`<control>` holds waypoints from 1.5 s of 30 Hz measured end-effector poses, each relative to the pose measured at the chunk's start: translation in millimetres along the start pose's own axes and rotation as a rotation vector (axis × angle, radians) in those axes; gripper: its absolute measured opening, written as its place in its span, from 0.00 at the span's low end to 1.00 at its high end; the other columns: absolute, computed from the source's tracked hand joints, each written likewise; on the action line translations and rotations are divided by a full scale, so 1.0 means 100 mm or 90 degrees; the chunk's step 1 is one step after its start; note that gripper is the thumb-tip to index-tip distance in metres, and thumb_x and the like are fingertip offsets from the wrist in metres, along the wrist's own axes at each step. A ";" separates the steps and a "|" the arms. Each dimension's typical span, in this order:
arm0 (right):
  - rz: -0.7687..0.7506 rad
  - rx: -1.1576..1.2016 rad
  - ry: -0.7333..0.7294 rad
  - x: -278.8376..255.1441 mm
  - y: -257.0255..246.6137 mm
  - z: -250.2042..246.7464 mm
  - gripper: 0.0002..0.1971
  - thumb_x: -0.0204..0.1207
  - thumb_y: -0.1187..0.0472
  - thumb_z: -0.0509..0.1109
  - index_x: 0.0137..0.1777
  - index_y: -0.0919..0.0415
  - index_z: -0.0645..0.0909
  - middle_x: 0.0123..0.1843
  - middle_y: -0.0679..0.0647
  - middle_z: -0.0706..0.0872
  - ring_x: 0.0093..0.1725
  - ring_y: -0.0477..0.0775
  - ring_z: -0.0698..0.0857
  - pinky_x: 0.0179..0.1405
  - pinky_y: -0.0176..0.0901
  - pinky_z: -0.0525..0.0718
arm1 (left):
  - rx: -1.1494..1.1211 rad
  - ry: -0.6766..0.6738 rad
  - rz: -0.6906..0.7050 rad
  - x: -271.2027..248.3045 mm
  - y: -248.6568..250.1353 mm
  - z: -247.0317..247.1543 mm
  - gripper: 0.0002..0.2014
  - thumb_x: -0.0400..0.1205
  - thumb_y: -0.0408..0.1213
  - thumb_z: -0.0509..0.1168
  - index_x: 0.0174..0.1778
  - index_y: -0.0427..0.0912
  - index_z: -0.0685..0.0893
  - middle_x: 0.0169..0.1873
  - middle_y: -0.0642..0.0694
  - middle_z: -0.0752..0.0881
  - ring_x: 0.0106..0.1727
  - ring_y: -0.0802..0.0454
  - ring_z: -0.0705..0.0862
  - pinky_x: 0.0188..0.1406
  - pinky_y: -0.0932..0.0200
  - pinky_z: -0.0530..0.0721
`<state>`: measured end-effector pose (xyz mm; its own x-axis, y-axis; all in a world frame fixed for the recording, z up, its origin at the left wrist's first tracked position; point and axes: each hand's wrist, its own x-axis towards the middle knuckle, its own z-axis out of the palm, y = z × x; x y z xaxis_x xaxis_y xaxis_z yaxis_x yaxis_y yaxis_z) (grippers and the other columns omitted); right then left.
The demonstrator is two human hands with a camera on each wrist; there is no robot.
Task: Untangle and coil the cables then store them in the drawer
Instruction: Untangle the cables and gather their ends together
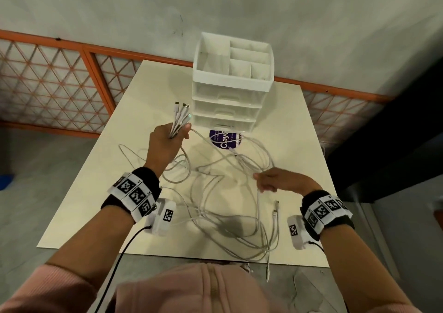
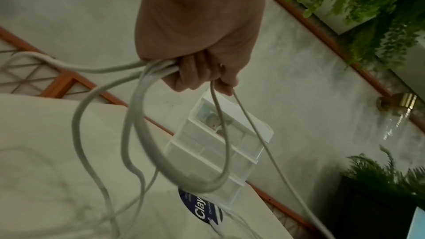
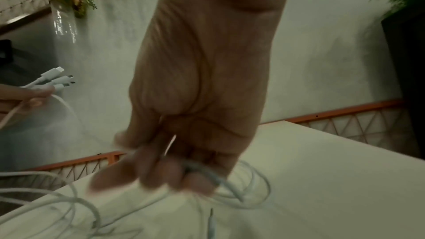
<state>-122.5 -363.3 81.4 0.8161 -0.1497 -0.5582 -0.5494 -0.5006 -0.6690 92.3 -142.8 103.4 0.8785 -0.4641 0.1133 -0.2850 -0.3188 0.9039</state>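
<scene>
Several white cables (image 1: pixel 223 193) lie tangled in loops over the middle of the cream table (image 1: pixel 299 126). My left hand (image 1: pixel 167 140) is raised above the table's left side and grips a bunch of cable ends (image 1: pixel 181 116), their plugs sticking up toward the drawer unit. The left wrist view shows the same hand (image 2: pixel 202 72) closed round several strands (image 2: pixel 147 134) that hang down in loops. My right hand (image 1: pixel 275 181) is lower and to the right, fingers curled round cable strands (image 3: pixel 230 184). A white drawer unit (image 1: pixel 230 104) with its drawers closed stands at the table's far middle.
An open-top divided tray (image 1: pixel 233 61) caps the drawer unit. A round purple sticker (image 1: pixel 225 140) lies on the table just in front of it. Two loose plug ends (image 1: pixel 275 208) lie near the right front; one cable (image 1: pixel 268 272) hangs over the front edge. Orange lattice railing (image 1: pixel 55 82) runs behind.
</scene>
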 end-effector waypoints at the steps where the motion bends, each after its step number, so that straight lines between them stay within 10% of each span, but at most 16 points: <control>1: 0.017 0.022 -0.070 0.00 0.03 0.06 0.23 0.84 0.46 0.56 0.35 0.57 0.82 0.28 0.49 0.74 0.28 0.46 0.72 0.35 0.34 0.73 | -0.007 0.001 -0.023 -0.01 -0.02 0.03 0.17 0.79 0.47 0.68 0.25 0.46 0.82 0.19 0.50 0.76 0.19 0.66 0.75 0.25 0.76 0.70; 6: 0.126 0.001 -0.221 0.07 0.20 0.35 0.10 0.81 0.53 0.65 0.45 0.58 0.83 0.37 0.52 0.85 0.34 0.44 0.85 0.39 0.33 0.84 | 0.088 -0.135 -0.133 -0.06 -0.12 0.00 0.12 0.71 0.37 0.75 0.23 0.41 0.84 0.08 0.55 0.75 0.15 0.61 0.73 0.16 0.73 0.68; 11: 0.182 -0.008 -0.238 0.14 0.27 0.41 0.09 0.70 0.72 0.74 0.42 0.59 0.81 0.42 0.57 0.86 0.37 0.49 0.87 0.43 0.37 0.87 | 0.247 -0.351 -0.147 -0.13 -0.17 0.02 0.07 0.65 0.39 0.81 0.31 0.42 0.89 0.25 0.49 0.84 0.30 0.54 0.80 0.29 0.62 0.73; 17: 0.059 -0.031 0.121 0.53 0.01 -0.02 0.04 0.74 0.61 0.74 0.41 0.59 0.81 0.34 0.50 0.84 0.34 0.49 0.81 0.31 0.31 0.75 | 0.184 -0.317 -0.142 -0.07 -0.13 0.08 0.13 0.71 0.49 0.77 0.31 0.43 0.88 0.23 0.50 0.81 0.29 0.57 0.79 0.30 0.63 0.71; 20: -0.007 -0.118 0.344 0.91 0.02 -0.13 0.06 0.78 0.65 0.68 0.49 0.67 0.85 0.46 0.61 0.88 0.47 0.60 0.85 0.41 0.34 0.76 | 0.166 -0.281 -0.131 -0.01 -0.15 0.11 0.15 0.75 0.49 0.72 0.34 0.39 0.88 0.26 0.49 0.84 0.30 0.57 0.80 0.28 0.69 0.73; 23: 0.005 -0.179 0.317 1.17 0.08 -0.11 0.10 0.77 0.67 0.68 0.54 0.69 0.85 0.57 0.66 0.85 0.58 0.66 0.83 0.57 0.48 0.75 | 0.191 -0.270 -0.122 0.02 -0.16 0.13 0.14 0.77 0.48 0.71 0.37 0.39 0.86 0.24 0.53 0.80 0.28 0.60 0.77 0.25 0.72 0.70; 30: 0.036 -0.087 0.349 1.22 0.18 -0.11 0.07 0.66 0.74 0.75 0.37 0.61 0.85 0.38 0.60 0.87 0.43 0.61 0.86 0.42 0.44 0.81 | 0.208 -0.269 -0.146 0.11 -0.25 0.14 0.13 0.78 0.47 0.70 0.39 0.40 0.87 0.28 0.51 0.82 0.32 0.57 0.80 0.31 0.68 0.71; 34: 0.124 -0.062 0.198 0.97 0.30 -0.33 0.06 0.68 0.73 0.75 0.42 0.66 0.86 0.35 0.51 0.84 0.41 0.51 0.80 0.30 0.24 0.75 | 0.185 -0.282 -0.135 0.17 -0.22 0.18 0.14 0.78 0.46 0.70 0.26 0.50 0.81 0.24 0.55 0.80 0.25 0.62 0.78 0.22 0.77 0.70; 38: 0.311 -0.211 0.040 0.78 0.60 -0.46 0.09 0.64 0.73 0.77 0.42 0.63 0.87 0.43 0.54 0.86 0.54 0.56 0.86 0.49 0.43 0.80 | 0.151 -0.302 -0.128 0.19 -0.20 0.25 0.18 0.78 0.47 0.70 0.23 0.49 0.77 0.22 0.52 0.79 0.22 0.61 0.76 0.22 0.74 0.69; 42: 0.251 -0.194 0.108 0.84 0.50 -0.32 0.16 0.71 0.76 0.63 0.51 0.61 0.87 0.59 0.58 0.86 0.62 0.60 0.83 0.51 0.40 0.76 | 0.132 -0.338 -0.147 0.16 -0.17 0.35 0.22 0.78 0.50 0.69 0.24 0.43 0.71 0.23 0.48 0.74 0.25 0.54 0.71 0.29 0.59 0.67; 45: 0.177 -0.174 0.217 0.99 0.30 -0.12 0.04 0.73 0.68 0.69 0.41 0.59 0.81 0.56 0.62 0.87 0.60 0.64 0.83 0.55 0.49 0.78 | 0.120 -0.338 -0.151 0.12 -0.14 0.40 0.24 0.79 0.51 0.67 0.24 0.44 0.66 0.22 0.50 0.69 0.25 0.54 0.68 0.29 0.58 0.64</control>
<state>-56.1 -403.6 12.7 0.6829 -0.5556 -0.4743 -0.7242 -0.5999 -0.3400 91.3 -176.8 76.0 0.6297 -0.6951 -0.3469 -0.2105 -0.5825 0.7851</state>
